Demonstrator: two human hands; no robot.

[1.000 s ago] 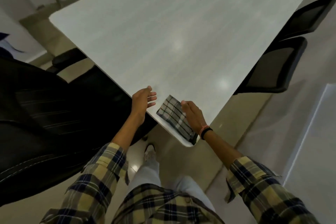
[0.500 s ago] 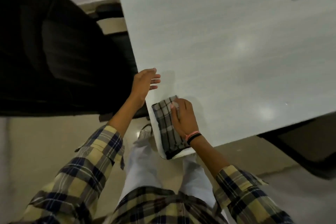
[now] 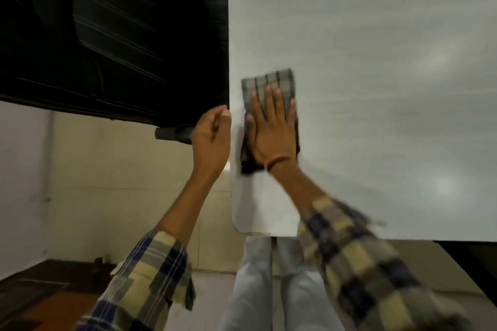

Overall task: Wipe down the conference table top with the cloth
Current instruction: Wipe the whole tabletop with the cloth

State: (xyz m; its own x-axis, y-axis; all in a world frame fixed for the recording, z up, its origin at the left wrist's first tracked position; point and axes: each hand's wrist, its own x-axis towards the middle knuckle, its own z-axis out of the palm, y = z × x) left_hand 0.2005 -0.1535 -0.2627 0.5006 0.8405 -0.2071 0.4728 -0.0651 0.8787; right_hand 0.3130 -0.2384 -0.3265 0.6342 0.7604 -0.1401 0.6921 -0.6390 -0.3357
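Cloth (image 3: 269, 83) lies folded on the worktop (image 3: 376, 62), just beside its left edge and near the front corner. The right hand (image 3: 271, 126) presses it flat with straight, spread fingers (image 3: 267, 91). The left hand (image 3: 212, 137) sits at that edge with curled fingers; whether it grips the edge I cannot tell. So close to the edge, a sideways stroke could push the cloth off, and a flat palm may slide over it. The hand covers the middle of the cloth, and the picture is blurred.
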